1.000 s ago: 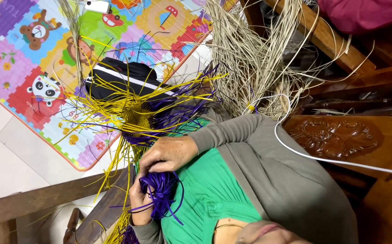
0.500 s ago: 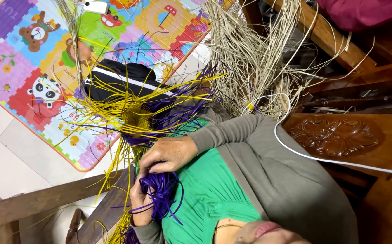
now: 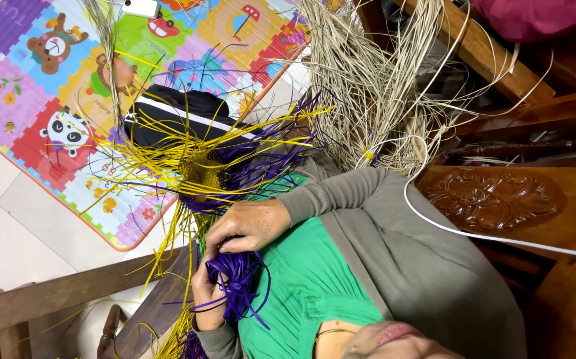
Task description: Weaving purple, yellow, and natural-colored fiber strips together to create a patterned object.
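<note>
A bundle of purple strips [image 3: 238, 286] lies bunched against my green top. My left hand [image 3: 203, 300] comes in from the bottom edge and is closed around it from the left. My right hand [image 3: 248, 225], in a grey sleeve, rests on top of the bundle with its fingers curled into the strips. Just above my hands sits a partly woven yellow and purple piece [image 3: 203, 174], with long loose yellow and purple strips sticking out all around it.
A thick pile of pale natural strips [image 3: 368, 86] spreads at the top middle. A colourful foam play mat [image 3: 49, 73] covers the tiled floor at left, with a black bag [image 3: 182, 113] on it. Carved wooden furniture [image 3: 494, 199] and a white cord [image 3: 434, 223] lie at right; wooden rails [image 3: 49, 299] cross the lower left.
</note>
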